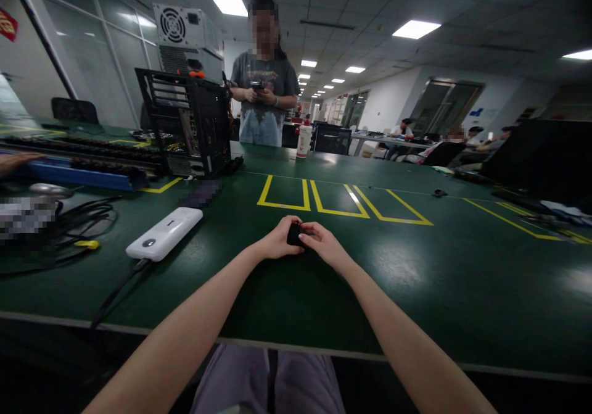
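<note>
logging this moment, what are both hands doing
Left hand: closed on a small black object.
Right hand: fingers touching the same object.

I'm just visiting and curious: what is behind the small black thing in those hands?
Beyond the black thing are green table and yellow tape. The left hand and right hand partly cover it, so whatever is directly behind can't be seen.

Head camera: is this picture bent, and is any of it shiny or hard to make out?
In the head view, the glass wall at left leans, probably wide-lens distortion; ceiling lights glare white; the green table has a pale reflection right of the right hand; the black thing at the left hand is too dark to show detail.
</note>
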The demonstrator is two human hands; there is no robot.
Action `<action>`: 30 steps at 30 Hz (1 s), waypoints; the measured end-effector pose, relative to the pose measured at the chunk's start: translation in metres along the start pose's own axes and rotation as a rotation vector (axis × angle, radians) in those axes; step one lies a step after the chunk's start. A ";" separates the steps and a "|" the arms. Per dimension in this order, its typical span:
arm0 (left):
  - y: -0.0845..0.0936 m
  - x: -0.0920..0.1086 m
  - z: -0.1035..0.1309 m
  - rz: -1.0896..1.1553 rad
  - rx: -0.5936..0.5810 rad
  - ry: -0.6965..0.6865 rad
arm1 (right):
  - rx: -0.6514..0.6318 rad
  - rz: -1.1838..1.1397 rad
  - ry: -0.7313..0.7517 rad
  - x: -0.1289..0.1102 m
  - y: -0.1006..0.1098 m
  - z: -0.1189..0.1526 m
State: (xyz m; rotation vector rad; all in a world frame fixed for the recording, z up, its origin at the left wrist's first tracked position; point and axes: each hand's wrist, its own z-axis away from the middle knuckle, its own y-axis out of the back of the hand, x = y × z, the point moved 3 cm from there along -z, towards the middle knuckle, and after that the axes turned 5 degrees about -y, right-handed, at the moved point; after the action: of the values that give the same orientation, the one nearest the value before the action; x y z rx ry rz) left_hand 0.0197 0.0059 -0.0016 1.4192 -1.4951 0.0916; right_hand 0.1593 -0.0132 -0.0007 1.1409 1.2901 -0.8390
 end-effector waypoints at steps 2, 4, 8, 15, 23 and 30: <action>0.000 -0.001 0.001 0.000 0.002 0.004 | -0.034 -0.002 -0.001 -0.003 -0.001 0.003; 0.000 -0.002 0.001 0.002 0.005 0.009 | -0.049 0.003 0.004 -0.005 -0.001 0.005; 0.001 -0.002 0.000 0.009 0.006 0.013 | -0.001 0.028 0.016 -0.004 0.000 0.003; 0.002 0.002 0.001 0.027 0.002 0.025 | 0.010 0.024 -0.023 0.001 0.001 0.000; 0.001 0.000 0.000 0.018 0.006 0.016 | -0.017 0.028 0.013 -0.003 0.002 0.003; 0.000 -0.001 0.000 0.021 0.009 0.008 | 0.012 0.016 -0.002 0.000 0.001 -0.001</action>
State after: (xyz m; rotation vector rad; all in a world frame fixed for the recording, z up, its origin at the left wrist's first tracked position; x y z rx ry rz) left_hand 0.0193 0.0068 -0.0023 1.4090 -1.5046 0.1168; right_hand 0.1599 -0.0123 -0.0008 1.1576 1.2744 -0.8370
